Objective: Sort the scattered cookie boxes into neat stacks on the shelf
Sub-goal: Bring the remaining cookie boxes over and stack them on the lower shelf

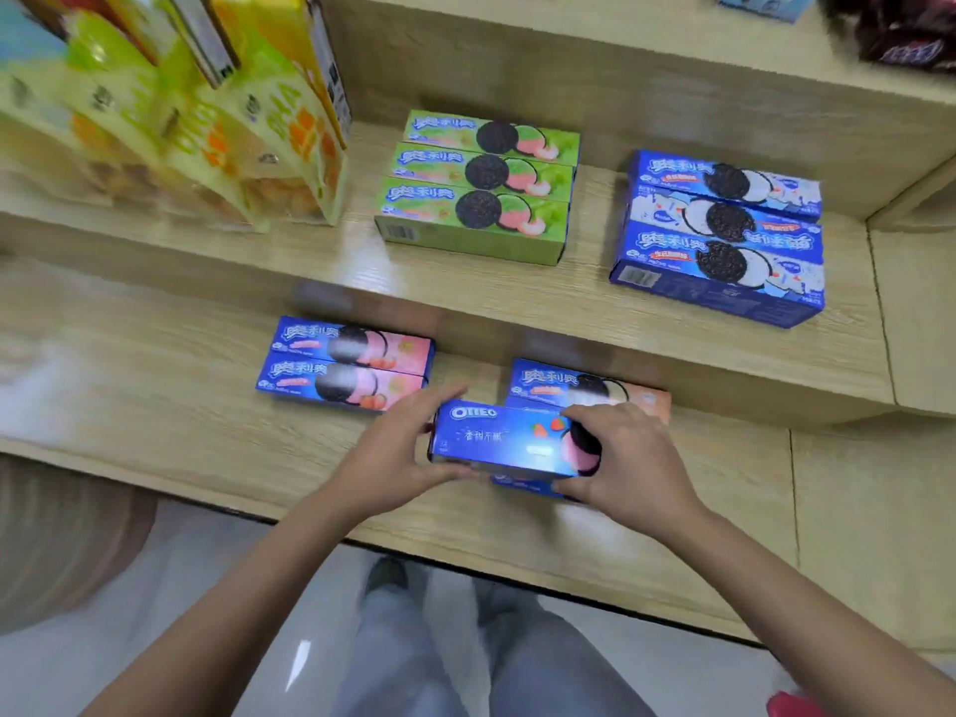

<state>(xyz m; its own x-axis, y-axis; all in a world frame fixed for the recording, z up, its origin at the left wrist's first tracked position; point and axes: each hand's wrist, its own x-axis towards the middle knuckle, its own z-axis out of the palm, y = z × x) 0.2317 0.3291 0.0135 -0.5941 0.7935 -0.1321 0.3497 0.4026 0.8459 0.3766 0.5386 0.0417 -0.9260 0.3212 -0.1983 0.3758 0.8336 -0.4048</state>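
Observation:
A blue cookie box [496, 439] with a pink cookie picture is held between both hands just above the lower shelf [155, 406]. My left hand [398, 450] grips its left end and my right hand [621, 452] covers its right end. Another blue box edge [522, 486] shows under it. Behind lies a blue and orange box [564, 388]. To the left, two blue and pink boxes [346, 362] lie side by side. On the upper shelf sit three green boxes [476, 186] and three blue and white boxes [724, 230].
Yellow snack bags [207, 121] stand at the left of the upper shelf [517, 287]. A dark packet [910, 33] and a pale blue box [765, 2] sit on the top shelf. My legs and a grey floor [155, 639] are below the shelf edge.

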